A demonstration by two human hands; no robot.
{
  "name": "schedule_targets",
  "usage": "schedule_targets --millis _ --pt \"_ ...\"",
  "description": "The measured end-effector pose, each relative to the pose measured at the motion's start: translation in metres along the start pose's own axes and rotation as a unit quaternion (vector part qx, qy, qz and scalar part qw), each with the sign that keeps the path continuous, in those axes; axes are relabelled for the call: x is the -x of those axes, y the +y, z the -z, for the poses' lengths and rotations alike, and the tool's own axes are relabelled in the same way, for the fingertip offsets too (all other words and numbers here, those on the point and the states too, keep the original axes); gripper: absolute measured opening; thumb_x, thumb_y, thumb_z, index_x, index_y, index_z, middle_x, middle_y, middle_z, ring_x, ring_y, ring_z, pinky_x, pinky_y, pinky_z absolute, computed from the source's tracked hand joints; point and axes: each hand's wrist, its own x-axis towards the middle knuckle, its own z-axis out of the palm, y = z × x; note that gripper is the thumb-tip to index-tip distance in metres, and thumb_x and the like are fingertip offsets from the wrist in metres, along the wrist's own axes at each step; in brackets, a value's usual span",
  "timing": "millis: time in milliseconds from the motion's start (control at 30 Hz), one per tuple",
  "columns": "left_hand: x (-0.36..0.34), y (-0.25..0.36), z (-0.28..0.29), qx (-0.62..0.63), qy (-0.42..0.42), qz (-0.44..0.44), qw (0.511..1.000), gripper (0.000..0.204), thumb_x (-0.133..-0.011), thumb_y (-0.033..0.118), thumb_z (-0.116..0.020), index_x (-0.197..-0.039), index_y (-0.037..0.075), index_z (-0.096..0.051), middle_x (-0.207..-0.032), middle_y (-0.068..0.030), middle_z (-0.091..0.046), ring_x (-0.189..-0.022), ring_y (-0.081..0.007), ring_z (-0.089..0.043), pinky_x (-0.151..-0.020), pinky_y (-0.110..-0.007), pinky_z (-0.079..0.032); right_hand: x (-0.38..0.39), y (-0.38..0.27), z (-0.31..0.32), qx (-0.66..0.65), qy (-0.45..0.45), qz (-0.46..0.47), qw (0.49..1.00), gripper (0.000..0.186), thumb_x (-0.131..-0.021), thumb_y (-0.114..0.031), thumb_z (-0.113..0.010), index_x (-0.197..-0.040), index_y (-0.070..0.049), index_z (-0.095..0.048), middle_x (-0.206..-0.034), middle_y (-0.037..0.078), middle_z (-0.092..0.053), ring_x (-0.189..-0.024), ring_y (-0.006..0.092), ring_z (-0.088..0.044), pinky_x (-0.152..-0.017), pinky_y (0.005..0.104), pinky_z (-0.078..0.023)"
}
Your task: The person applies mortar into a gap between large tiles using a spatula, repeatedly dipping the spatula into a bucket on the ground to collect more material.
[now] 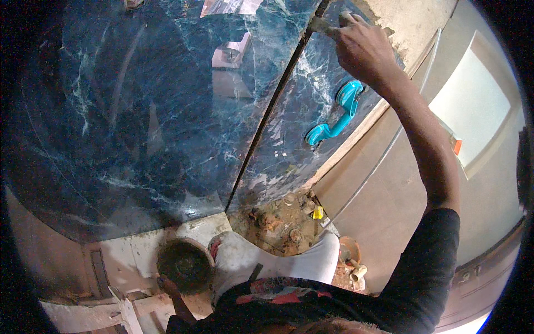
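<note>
My right hand (364,49) reaches up at the far right of a dark blue marbled slab (139,111), its fingers closed around a small flat greyish tool, like a scraper (321,25). The tool's end meets the dark gap (272,106) between that slab and a narrower slab (289,122) of the same pattern. Below this hand, a turquoise double suction-cup lifter (347,114) is fixed on the narrower slab. Low on the left, my left hand (169,286) grips the rim of a round dark bucket (208,257); dark, wet-looking material lies inside.
Rubble and dirt (283,222) lie in the corner under the narrower slab, with a small yellow piece (317,212). An orange-brown bowl (350,249) stands by my right leg. A thin rod (367,178) slants before the right-hand wall. Pale boards (133,312) lie lower left.
</note>
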Motion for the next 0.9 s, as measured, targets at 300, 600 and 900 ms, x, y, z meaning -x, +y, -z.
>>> schedule_targets --millis 300,600,900 --pt "0.003 -0.003 0.015 -0.043 -0.037 -0.047 0.997 0.026 -0.099 0.019 -0.05 -0.109 0.0 -0.062 -0.111 -0.0225 -0.062 -0.102 -0.0392 -0.057 -0.091 -0.048 -0.045 -0.005 0.006 0.011 -0.005 0.028 0.0 1.0 0.015 -0.089 -0.017 -0.058 -0.093 -0.006 -0.069 -0.103 0.015 -0.062 -0.1 0.0287 -0.061 -0.08 0.0408 -0.051" --pt "-0.003 0.0 0.009 -0.13 -0.039 -0.074 0.988 0.028 -0.099 0.022 -0.051 -0.112 0.0 -0.062 -0.111 -0.022 -0.063 -0.107 -0.0403 -0.057 -0.094 -0.049 -0.045 -0.028 0.038 0.017 0.041 0.004 -0.023 0.999 0.014 -0.084 -0.01 -0.057 -0.088 -0.005 -0.069 -0.098 0.018 -0.062 -0.094 0.03 -0.063 -0.069 0.0409 -0.054" --pt "0.009 0.016 0.012 0.137 -0.005 0.008 0.99 0.031 -0.102 0.023 -0.05 -0.115 -0.002 -0.063 -0.116 -0.0262 -0.061 -0.107 -0.0417 -0.055 -0.096 -0.051 -0.042 -0.033 0.042 0.045 0.026 -0.012 -0.107 0.994 0.025 -0.08 -0.006 -0.054 -0.098 -0.007 -0.072 -0.097 0.02 -0.064 -0.091 0.033 -0.066 -0.069 0.0438 -0.055"
